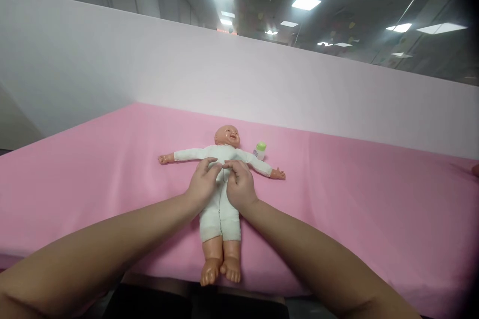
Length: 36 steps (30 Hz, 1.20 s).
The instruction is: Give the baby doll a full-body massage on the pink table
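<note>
A baby doll (pixel 220 224) in a white cloth body lies on its back with its arms spread, its head away from me and its feet toward me. My left hand (pixel 204 182) rests on the left side of its belly, thumb and index finger apart. On the other side, my right hand (pixel 241 184) lies against the torso with its fingers bent loosely. Both sets of fingertips nearly meet over the doll's middle. Neither hand grips anything that I can see. Beside the doll's right-hand arm stands a small clear bottle (pixel 260 150) with a green cap.
A pink sheet (pixel 348 219) covers the padded surface under the doll. Along its far side runs a low white wall (pixel 243 79), with glass and ceiling lights above. At the right edge, a small part of a hand or similar shape (pixel 475 170) shows.
</note>
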Motion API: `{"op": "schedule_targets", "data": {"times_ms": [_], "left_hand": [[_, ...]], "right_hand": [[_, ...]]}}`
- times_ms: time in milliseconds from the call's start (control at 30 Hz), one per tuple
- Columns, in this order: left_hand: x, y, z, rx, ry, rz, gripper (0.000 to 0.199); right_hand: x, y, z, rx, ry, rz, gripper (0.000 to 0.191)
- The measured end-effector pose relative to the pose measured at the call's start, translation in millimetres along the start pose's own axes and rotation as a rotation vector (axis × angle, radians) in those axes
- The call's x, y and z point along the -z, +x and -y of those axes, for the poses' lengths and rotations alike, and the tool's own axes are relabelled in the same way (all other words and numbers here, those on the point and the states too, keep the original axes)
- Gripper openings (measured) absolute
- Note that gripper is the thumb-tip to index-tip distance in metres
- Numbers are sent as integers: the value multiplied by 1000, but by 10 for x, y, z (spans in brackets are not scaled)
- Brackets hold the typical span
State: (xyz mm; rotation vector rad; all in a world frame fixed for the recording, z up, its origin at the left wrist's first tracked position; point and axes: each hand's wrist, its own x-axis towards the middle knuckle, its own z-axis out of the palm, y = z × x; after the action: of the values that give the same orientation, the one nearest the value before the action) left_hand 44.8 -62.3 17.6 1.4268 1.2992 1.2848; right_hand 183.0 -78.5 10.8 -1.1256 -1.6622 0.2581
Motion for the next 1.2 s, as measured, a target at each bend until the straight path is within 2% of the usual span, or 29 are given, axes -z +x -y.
{"op": "schedule_targets", "data": {"times_ms": [67,133,233,300,400,467,567,700,867,1200], "left_hand": [[43,-7,40,-50,56,35,41],[161,5,63,-92,133,106,40],[487,108,84,-154,250,342,44],[753,228,101,-211,336,564,60],[1073,395,121,-241,450,733,100],[1170,442,123,-237,525,791,124],[1155,413,121,-223,608,792,137],[1059,332,124,-223,656,795,141],[1000,286,133,-251,623,751,132],[920,262,220,-281,629,703,129]], "right_hand": [[46,-31,-15,-3,32,34,32],[157,-45,-37,3,61,99,30],[417,-51,-123,87,65,251,26],[601,-62,-220,174,58,349,28],[816,-87,-355,219,15,472,48],[904,-91,-398,234,-43,551,70],[965,-68,-391,251,-88,653,96],[963,-45,-360,255,-86,735,113],[850,-114,-377,222,-95,636,110],[548,-374,-339,185,-190,501,113]]}}
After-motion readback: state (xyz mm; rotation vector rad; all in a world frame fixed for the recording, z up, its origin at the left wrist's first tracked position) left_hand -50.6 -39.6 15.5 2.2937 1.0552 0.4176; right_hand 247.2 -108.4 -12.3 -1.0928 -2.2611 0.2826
